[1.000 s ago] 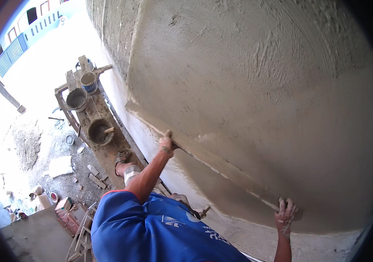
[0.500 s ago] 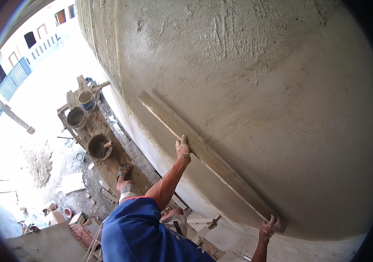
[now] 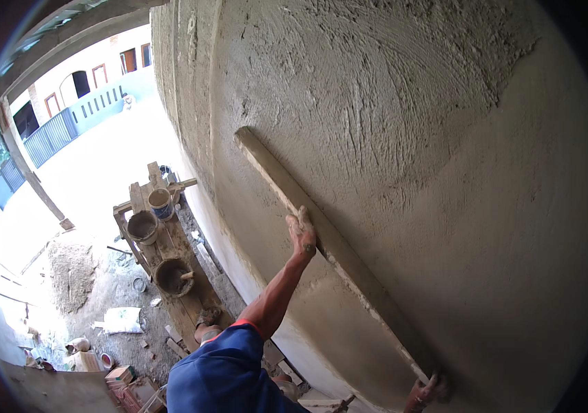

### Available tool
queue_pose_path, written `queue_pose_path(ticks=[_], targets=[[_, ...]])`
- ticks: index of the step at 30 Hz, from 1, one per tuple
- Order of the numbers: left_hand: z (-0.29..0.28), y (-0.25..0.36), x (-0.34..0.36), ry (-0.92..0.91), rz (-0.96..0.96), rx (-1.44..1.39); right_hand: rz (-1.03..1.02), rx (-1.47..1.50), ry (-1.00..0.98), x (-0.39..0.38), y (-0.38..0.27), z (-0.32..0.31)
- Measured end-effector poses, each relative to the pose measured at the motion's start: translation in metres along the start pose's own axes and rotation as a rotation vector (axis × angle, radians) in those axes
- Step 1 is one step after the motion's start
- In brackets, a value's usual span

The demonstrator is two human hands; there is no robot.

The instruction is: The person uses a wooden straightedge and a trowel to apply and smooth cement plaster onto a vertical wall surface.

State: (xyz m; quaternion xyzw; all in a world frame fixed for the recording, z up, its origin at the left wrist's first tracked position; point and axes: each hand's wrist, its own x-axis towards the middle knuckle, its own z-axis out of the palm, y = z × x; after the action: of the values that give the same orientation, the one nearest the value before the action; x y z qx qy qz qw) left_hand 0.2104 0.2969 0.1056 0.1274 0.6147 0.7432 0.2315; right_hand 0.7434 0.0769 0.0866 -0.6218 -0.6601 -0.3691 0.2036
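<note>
A long, straight plasterer's straightedge [image 3: 359,279] lies slantwise against the mortar-coated wall [image 3: 500,227]. My left hand [image 3: 303,233] grips its lower edge near the middle, fingers wrapped on it. Close to the lower right end, my right hand [image 3: 427,394] is closed on the same board; it is partly cut off and dark. Both hands are smeared with mortar. Above the board the plaster is rough and streaked, while below it the surface looks smoother.
I stand on a plank scaffold [image 3: 201,292]. On it are a mortar bucket with a handled tool [image 3: 175,277], a grey bucket [image 3: 142,227] and a smaller pail [image 3: 161,204]. Below are a sand heap [image 3: 71,272], a white sack [image 3: 122,320] and stacked tiles [image 3: 120,375].
The view has shifted, with the buckets now further right and lower in it. The board has moved up the wall and slants more steeply in the picture; both hands keep their grip.
</note>
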Motion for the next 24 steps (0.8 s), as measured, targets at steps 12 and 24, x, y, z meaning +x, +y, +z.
queue_pose_path(ticks=[12, 24], targets=[[0.011, 0.167, 0.189, -0.045, 0.110, -0.200, 0.062, 0.153, 0.124, 0.170, -0.128, -0.066], [0.037, 0.291, 0.243, -0.158, 0.148, -0.300, 0.022, 0.058, 0.080, 0.275, -0.181, -0.161]])
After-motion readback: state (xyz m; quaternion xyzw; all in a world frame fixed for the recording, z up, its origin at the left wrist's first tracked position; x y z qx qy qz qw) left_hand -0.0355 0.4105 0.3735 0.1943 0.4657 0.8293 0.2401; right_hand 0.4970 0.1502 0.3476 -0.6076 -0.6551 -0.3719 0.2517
